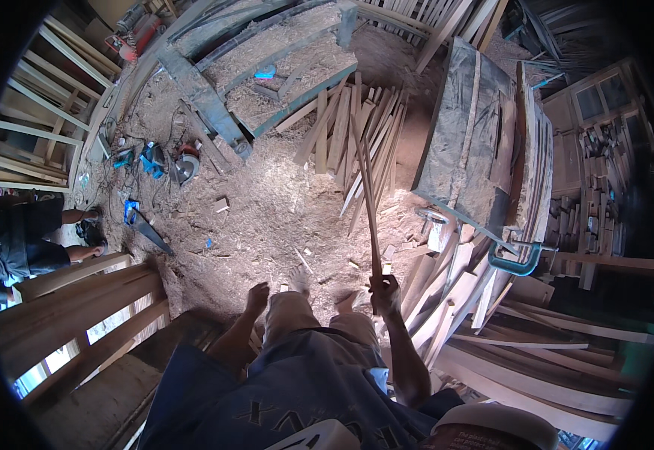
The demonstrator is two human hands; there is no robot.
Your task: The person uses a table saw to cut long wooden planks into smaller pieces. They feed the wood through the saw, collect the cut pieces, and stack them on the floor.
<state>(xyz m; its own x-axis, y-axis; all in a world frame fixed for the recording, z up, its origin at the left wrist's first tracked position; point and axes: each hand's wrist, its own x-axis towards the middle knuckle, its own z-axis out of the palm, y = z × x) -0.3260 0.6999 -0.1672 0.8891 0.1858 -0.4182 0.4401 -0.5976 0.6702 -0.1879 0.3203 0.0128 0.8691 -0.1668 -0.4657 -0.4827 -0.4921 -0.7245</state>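
My right hand (387,292) is closed around the lower end of a long, narrow wooden strip (368,195). The strip leans away from me, and its far end overlaps a heap of cut wooden slats (342,135) on the floor. Whether it touches that heap I cannot make out. My left hand (257,298) hangs at my left side above the sawdust, loosely open with nothing visible in it. Small wood offcuts (222,204) lie on the floor ahead of my bare feet.
At right stands a dusty machine table (462,142) with a teal clamp (518,259) and stacked boards (447,292). Power tools (154,161) and a handsaw (147,225) lie left. Another person (27,236) is at far left, near a wooden frame (79,315). A sawdust-covered bench (289,56) stands ahead.
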